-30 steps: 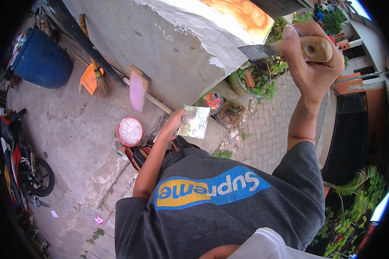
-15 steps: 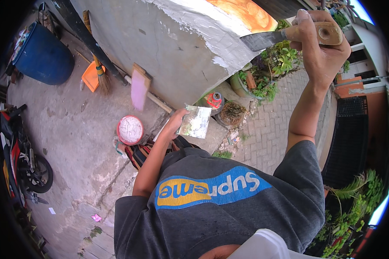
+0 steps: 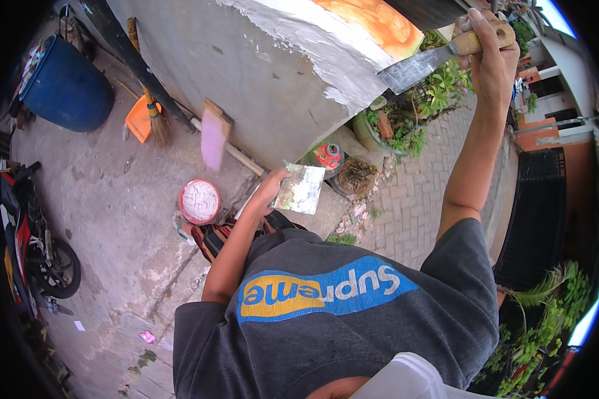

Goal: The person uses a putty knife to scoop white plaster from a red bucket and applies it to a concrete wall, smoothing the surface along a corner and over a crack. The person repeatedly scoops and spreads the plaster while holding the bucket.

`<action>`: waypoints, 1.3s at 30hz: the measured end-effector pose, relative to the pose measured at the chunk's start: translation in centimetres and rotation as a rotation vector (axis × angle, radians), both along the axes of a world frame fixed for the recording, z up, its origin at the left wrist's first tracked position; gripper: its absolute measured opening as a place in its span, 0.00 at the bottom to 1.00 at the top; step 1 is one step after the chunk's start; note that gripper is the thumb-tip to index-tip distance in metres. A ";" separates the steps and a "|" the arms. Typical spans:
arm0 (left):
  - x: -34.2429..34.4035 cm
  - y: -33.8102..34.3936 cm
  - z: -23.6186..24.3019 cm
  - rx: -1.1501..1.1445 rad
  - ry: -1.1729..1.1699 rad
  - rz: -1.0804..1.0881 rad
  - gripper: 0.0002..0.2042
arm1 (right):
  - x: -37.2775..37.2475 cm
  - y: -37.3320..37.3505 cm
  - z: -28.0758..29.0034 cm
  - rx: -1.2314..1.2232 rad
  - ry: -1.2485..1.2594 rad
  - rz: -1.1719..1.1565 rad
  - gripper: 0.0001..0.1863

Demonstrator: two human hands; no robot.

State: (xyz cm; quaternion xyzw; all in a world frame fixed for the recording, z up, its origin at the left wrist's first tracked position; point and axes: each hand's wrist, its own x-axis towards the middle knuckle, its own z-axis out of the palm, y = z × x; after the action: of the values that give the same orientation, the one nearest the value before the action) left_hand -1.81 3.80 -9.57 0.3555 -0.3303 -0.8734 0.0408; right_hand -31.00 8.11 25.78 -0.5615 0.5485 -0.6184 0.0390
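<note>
My right hand (image 3: 489, 63) is closed on the wooden handle of a putty knife (image 3: 412, 68), raised at the upper right, with its wide blade at the edge of the grey wall (image 3: 259, 80), where rough white filler (image 3: 326, 60) coats the surface beside an orange painted patch (image 3: 373, 23). My left hand (image 3: 267, 189) grips a square flat metal plate (image 3: 301, 186) smeared with white paste, held low before my body. A red-rimmed bucket of pale paste (image 3: 199, 199) stands on the ground to the left of it.
A blue barrel (image 3: 66, 86), orange dustpan (image 3: 140, 116), straw broom (image 3: 158, 126) and pink-stained board (image 3: 213, 136) are at the upper left. A motorcycle (image 3: 40, 246) is parked at left. Potted plants (image 3: 399, 136) and pots (image 3: 353, 176) line the wall's corner; a dark gate (image 3: 532, 199) is at right.
My right hand with the putty knife has moved up and to the right, then turned slightly, the handle rising and the blade shifting right. My left hand has stayed almost still.
</note>
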 end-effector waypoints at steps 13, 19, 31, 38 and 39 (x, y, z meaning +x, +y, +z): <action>-0.1 0.0 -0.8 0.011 0.015 0.018 0.18 | -2.0 -5.1 -0.9 0.237 -0.370 0.048 0.14; 0.1 -0.1 -0.5 0.030 0.023 0.006 0.18 | -2.7 -4.9 -1.8 0.219 -0.409 0.020 0.18; 0.2 -0.1 -0.8 -0.006 -0.024 -0.011 0.19 | -3.8 -5.0 -3.1 0.310 -0.460 0.057 0.27; 0.4 -0.2 -0.4 0.045 -0.019 -0.037 0.20 | -5.1 -4.9 -4.7 0.280 -0.488 0.123 0.29; 0.4 -0.2 -0.2 0.043 -0.025 -0.040 0.20 | -5.0 -4.9 -4.8 0.277 -0.505 0.068 0.28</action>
State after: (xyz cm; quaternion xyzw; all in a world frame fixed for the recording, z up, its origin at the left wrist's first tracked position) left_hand -1.43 3.57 -9.74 0.3602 -0.3193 -0.8765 0.0115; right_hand -35.98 3.20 20.99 -0.3970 0.5816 -0.6561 0.2715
